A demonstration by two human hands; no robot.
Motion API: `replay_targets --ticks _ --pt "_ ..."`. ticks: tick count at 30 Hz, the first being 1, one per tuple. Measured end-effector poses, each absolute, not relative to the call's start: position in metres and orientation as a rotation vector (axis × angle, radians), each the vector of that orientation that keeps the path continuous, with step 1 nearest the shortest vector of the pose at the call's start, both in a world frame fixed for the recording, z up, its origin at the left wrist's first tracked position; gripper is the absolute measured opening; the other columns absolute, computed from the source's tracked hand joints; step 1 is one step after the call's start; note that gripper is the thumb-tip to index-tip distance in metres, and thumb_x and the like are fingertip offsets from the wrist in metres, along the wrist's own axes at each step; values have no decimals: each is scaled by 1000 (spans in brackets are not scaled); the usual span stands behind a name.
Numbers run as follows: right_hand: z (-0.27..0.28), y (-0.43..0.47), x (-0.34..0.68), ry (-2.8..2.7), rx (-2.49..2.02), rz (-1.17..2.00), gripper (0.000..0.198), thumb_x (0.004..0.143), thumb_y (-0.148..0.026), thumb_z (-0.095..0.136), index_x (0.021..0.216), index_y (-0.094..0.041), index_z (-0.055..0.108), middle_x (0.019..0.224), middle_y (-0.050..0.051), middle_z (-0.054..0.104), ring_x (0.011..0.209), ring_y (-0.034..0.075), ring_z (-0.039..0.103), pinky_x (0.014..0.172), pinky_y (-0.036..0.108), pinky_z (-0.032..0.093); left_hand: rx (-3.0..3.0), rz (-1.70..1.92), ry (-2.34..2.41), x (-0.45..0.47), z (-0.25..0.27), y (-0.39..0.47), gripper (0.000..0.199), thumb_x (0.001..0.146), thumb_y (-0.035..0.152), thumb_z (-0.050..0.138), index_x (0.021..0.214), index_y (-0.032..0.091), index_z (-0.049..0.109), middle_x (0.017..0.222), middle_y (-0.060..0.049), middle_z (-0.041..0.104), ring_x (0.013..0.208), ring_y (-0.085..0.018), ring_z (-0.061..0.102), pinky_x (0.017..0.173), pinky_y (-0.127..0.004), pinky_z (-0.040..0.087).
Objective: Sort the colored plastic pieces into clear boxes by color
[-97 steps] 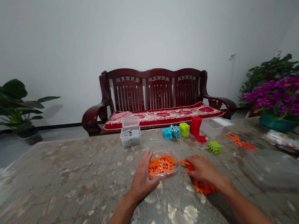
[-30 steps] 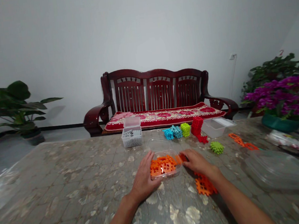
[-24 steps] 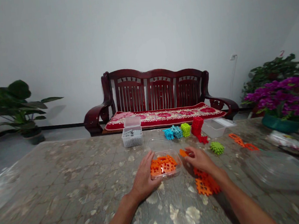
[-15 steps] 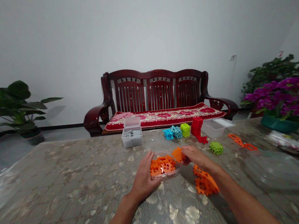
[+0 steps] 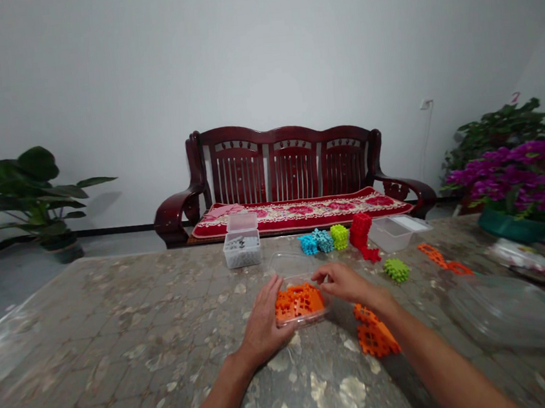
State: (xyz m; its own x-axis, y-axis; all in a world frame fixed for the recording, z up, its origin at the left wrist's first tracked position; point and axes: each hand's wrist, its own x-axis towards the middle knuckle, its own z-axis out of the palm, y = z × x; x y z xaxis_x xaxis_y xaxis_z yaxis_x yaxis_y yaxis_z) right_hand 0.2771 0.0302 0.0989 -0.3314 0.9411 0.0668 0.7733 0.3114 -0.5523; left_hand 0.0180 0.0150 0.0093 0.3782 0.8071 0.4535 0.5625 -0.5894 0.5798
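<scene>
A clear plastic box (image 5: 307,320) with its lid (image 5: 291,263) folded back holds a pile of orange interlocking plastic pieces (image 5: 299,300). Around the box's left side wraps my left hand (image 5: 264,318), thumb at the near edge and fingers along the far left. My right hand (image 5: 341,281) hovers by the right rim, its fingers bent and somewhat apart, with no piece visible in them. A larger joined orange lattice piece (image 5: 374,333) lies on the table beside my right forearm, which partly covers it.
Behind stand a box of grey pieces (image 5: 242,251), blue blocks (image 5: 308,244), a green block (image 5: 339,236), a red block (image 5: 360,230) and an open box (image 5: 390,237). Rightward lie a green ball (image 5: 397,269), orange links (image 5: 432,255), a clear container (image 5: 512,308) and a flowerpot (image 5: 513,224).
My right hand has let go of the flat orange piece, which now lies among the others in the box. The left hand keeps its place on the box.
</scene>
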Motion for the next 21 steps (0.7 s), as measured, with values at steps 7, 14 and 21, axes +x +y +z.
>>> replay_targets --ticks 7,14,21 --pt "85 20 263 -2339 -1473 488 33 75 -11 59 95 -22 82 97 4 79 89 21 70 86 30 51 2295 1084 1197 19 11 14 84 83 43 74 155 17 41 160 -21 44 149 -37 43 122 -59 37" --pt "86 28 295 -2081 -1480 533 30 81 -17 57 97 -21 82 99 7 81 92 23 72 88 35 54 2305 1054 1187 17 8 15 83 83 40 73 156 17 39 161 -21 43 150 -37 41 123 -59 36" --pt "73 19 370 -1900 -1850 690 31 68 -18 66 95 -15 81 90 8 81 83 27 73 79 37 56 2306 1029 1180 16 11 15 82 82 35 72 156 16 40 162 -20 42 150 -37 40 123 -58 36"
